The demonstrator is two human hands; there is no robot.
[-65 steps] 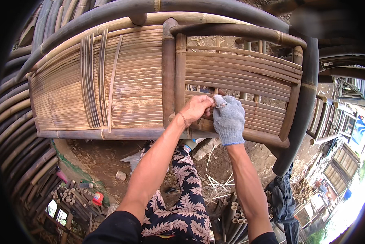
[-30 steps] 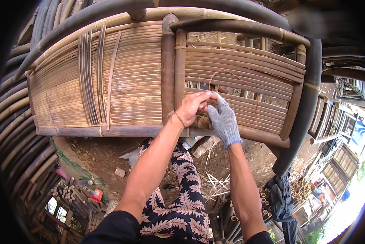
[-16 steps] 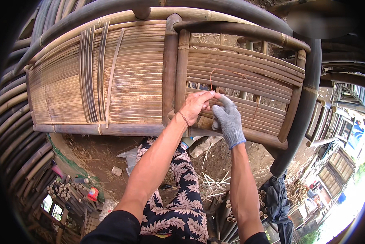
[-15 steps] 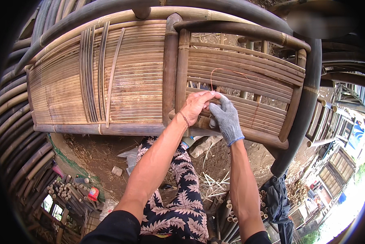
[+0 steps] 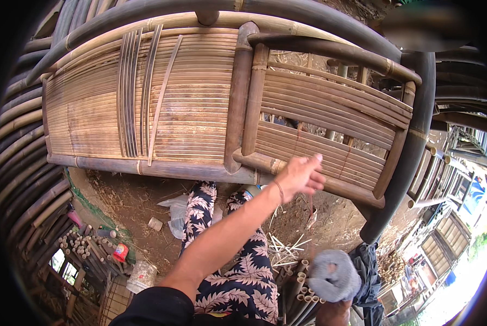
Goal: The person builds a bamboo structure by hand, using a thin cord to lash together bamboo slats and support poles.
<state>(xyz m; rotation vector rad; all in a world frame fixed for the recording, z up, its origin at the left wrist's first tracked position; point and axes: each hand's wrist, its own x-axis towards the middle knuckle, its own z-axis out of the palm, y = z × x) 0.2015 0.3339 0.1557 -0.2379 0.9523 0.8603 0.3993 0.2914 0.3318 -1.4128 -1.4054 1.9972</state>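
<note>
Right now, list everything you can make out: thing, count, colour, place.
slatted bamboo bench: 1, brown, upper left to centre
slatted bamboo panel: 1, brown, bench's right end
dark slats: several, dark brown, across bench
pale slat: 1, tan, right of dark slats
bamboo poles: many, dark and tan, left edge
cut bamboo tubes: many, tan, lower left and lower centre
container: 1, mostly red, lower left
bucket: 1, off-white, lower left
plastic bag: 1, whitish, below bench
thin strips: many, pale, ground
sheet: 1, black, lower right
trousers: 1 pair, black with pinkish leaves, bottom centre
left hand: 1, bare, by panel's lower rail
right hand: 1, grey glove, lower right, blurred
</note>
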